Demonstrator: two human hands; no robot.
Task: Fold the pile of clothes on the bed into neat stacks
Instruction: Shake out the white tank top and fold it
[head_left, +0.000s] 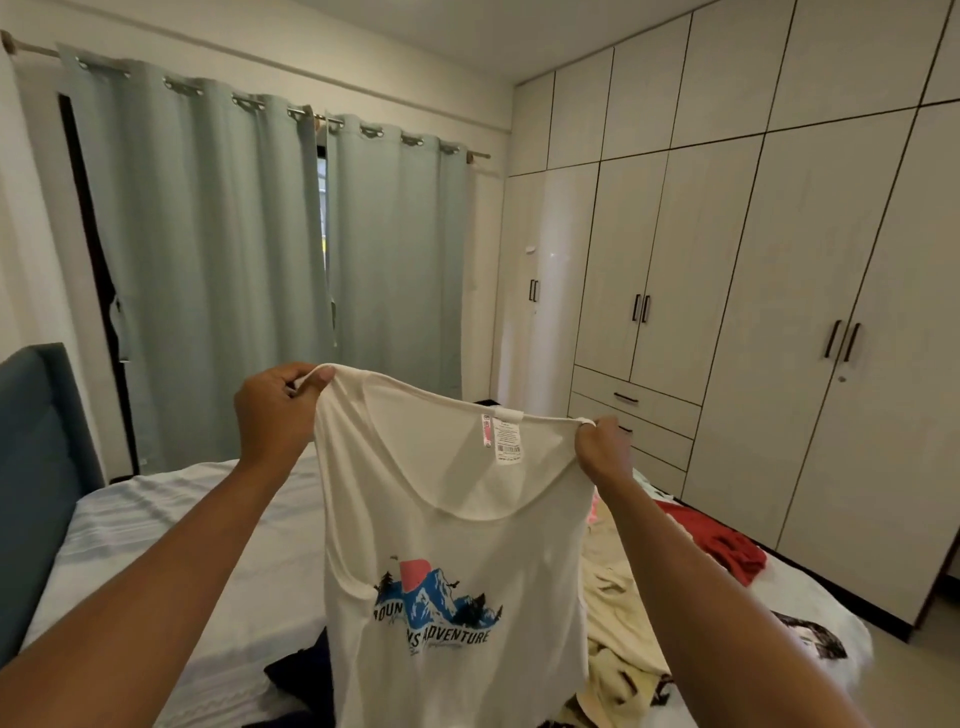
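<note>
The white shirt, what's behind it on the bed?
The white shirt hides the middle of the bed. Beside it dark clothes poke out on the left, cream clothes on the right. What lies between is covered.

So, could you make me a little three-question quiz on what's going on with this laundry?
1. What are the left hand and the right hand holding up by its shoulder straps?
A. a red towel
B. a white tank top with a mountain print
C. a pillow

2. True or false: the red garment is already folded into a neat stack.

3. Fill in the blank: the full word readable in the print on the top is ____.

Key
1. B
2. False: it lies crumpled on the bed.
3. ADVENTURE
</note>
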